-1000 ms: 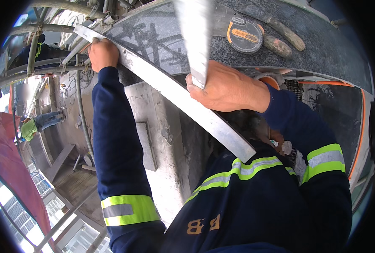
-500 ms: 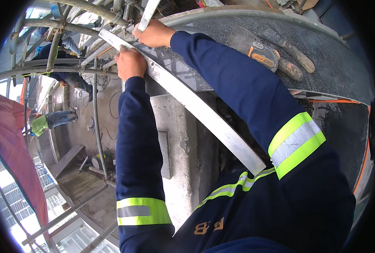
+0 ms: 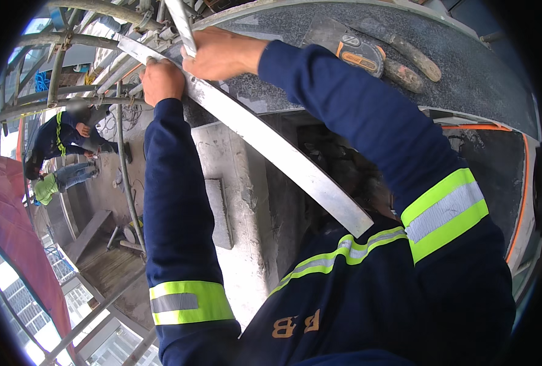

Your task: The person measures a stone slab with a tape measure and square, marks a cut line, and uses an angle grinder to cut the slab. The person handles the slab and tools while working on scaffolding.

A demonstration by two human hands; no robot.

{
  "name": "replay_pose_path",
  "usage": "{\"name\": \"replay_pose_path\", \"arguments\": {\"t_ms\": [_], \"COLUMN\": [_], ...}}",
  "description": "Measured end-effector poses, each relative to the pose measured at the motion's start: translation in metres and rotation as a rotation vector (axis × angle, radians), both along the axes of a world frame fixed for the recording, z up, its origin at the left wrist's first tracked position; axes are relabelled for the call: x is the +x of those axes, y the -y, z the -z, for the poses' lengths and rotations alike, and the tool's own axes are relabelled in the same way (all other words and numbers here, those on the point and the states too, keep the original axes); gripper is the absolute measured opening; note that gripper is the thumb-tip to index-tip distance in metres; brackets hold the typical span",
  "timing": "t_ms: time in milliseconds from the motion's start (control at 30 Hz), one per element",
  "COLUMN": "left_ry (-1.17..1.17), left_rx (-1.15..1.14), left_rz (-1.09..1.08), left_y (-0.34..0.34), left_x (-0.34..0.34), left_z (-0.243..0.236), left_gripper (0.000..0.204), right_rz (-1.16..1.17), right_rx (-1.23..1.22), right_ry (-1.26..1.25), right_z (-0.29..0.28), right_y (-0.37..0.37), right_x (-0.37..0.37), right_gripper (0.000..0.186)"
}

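A long, flat silver metal bar (image 3: 277, 152) runs slantwise from the scaffolding at upper left to near my chest. My left hand (image 3: 163, 81) is closed around it close to its far end. Just to the right, my right hand (image 3: 222, 53) grips a second, narrower metal strip (image 3: 181, 24), which points up and away over the first bar. Its fingertips are close to the long bar; whether they touch it I cannot tell. Beneath the hands lies a dark speckled stone slab (image 3: 271, 91).
On the slab rest a broad scraper (image 3: 360, 56) with an orange and black collar and another tool with a worn handle (image 3: 417, 56). Scaffold pipes (image 3: 57, 67) cross the upper left. Below, a person in dark clothes (image 3: 64, 134) and one in green (image 3: 48, 186) work beside a plank (image 3: 88, 235).
My hands and the long bar appear further left and slightly lower. The narrow strip has swung more upright and its tip leans left. A person in dark clothes shows more fully below.
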State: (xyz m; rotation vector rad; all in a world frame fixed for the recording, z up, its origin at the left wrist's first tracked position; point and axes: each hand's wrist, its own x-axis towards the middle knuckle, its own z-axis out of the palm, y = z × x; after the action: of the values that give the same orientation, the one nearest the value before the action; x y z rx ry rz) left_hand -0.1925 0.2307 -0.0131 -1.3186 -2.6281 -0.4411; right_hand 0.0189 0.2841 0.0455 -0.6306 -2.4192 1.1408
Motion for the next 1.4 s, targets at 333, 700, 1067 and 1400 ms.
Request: {"name": "replay_pose_path", "arguments": {"t_ms": [333,700,1067,1400], "left_ry": [0.055,0.045,0.035,0.061], "left_rx": [0.082,0.099,-0.013,0.066], "left_rz": [-0.021,-0.017,0.001,-0.02], "left_y": [0.001,0.006,0.006,-0.002], "left_x": [0.013,0.025,0.008,0.017], "left_z": [-0.011,-0.017,-0.009,-0.005], "left_gripper": [0.047,0.043,0.041,0.045], "right_rz": [0.039,0.211,0.03,0.012], "right_rx": [0.15,0.074,-0.017,-0.067], "right_ry": [-0.223,-0.222,-0.038,0.122], "right_z": [-0.012,0.053,0.019,-0.009], "right_y": [0.078,-0.051,-0.017,0.089], "right_x": [0.146,-0.094,-0.04,0.157], "right_gripper": [0.015,0.034,0.036,0.022]}}
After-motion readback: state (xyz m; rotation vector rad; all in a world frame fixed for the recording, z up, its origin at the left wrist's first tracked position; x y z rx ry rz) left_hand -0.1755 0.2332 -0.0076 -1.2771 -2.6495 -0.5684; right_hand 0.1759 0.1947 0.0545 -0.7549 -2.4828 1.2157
